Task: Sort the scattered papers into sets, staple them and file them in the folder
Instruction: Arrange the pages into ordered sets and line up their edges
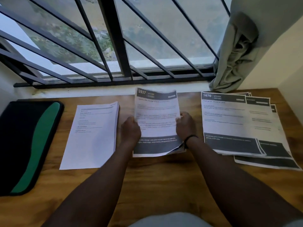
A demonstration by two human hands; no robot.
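Both hands held one set of printed sheets (156,118) upright-tilted over the middle of the wooden surface (164,177), its lower edge resting on or just above the wood (which of the two could not be told). The left hand (131,131) gripped the set's left edge, fingers curled round behind the paper and the thumb side toward the camera; the right hand (185,125), with a dark band (190,138) at its wrist, clamped the right edge the same way, thumb on the front face. The top sheet bore a dark header with the number 2937 and the word KITCHEN, and a dark band across the bottom; the lower right corner of the set curled and fanned slightly, showing more than one sheet. To the left of the left hand, just beside it, lay a neat stack of plainer white pages (91,135) flat on the surface. Farther left, near the edge, lay a closed black-and-green folder (29,145). To the right, apart from the right hand, a loosely fanned pile of similar dark-banded sheets (237,125) lay flat, the top one headed 1670 KITCHEN. Behind the surface ran a barred window (114,46), with a pale curtain (236,51) bunched at its right.
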